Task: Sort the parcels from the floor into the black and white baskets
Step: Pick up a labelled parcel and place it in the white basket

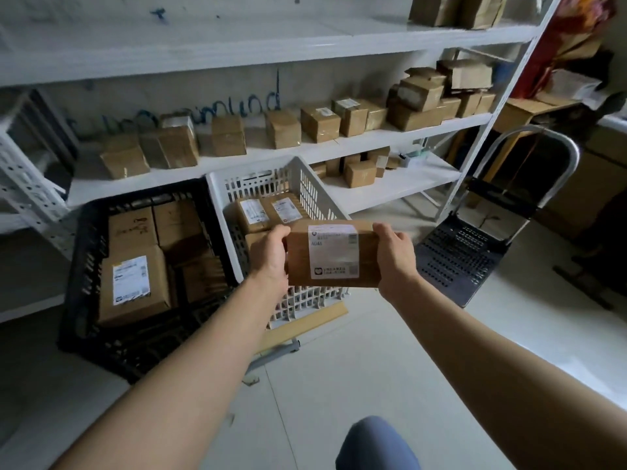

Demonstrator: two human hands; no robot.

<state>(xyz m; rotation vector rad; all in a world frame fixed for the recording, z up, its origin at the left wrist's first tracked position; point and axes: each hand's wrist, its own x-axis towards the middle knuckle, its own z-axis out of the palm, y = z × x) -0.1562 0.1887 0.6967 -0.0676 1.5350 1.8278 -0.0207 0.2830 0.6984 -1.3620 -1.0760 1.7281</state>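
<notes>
White shelving (339, 140) is standing beyond the hands, its boards carrying rows of brown boxes (283, 128). Pale floor (339, 368) is spreading out beneath both forearms. To the left of the hands and lower, a black basket (73, 266) is sitting on the floor, holding several brown parcels, the biggest one (134, 286) showing a white label on top. Touching its right side, directly behind and under the left hand, a white basket (258, 184) is standing with its slotted walls upright; two labelled parcels (252, 213) are lying at its far end. To the right of the hands, a flat cart (458, 262) with a black perforated deck and a curved metal handle is resting on the floor.

Between the hands, a brown parcel (298, 262) is being held in the air over the near right corner of the white basket, clear of its contents. The left hand (269, 257) is gripping its left end, thumb on top, and the right hand (395, 257) is clasping its right end, fingers curling behind. A white shipping label (333, 251) is facing up on the parcel, midway between the hands.
</notes>
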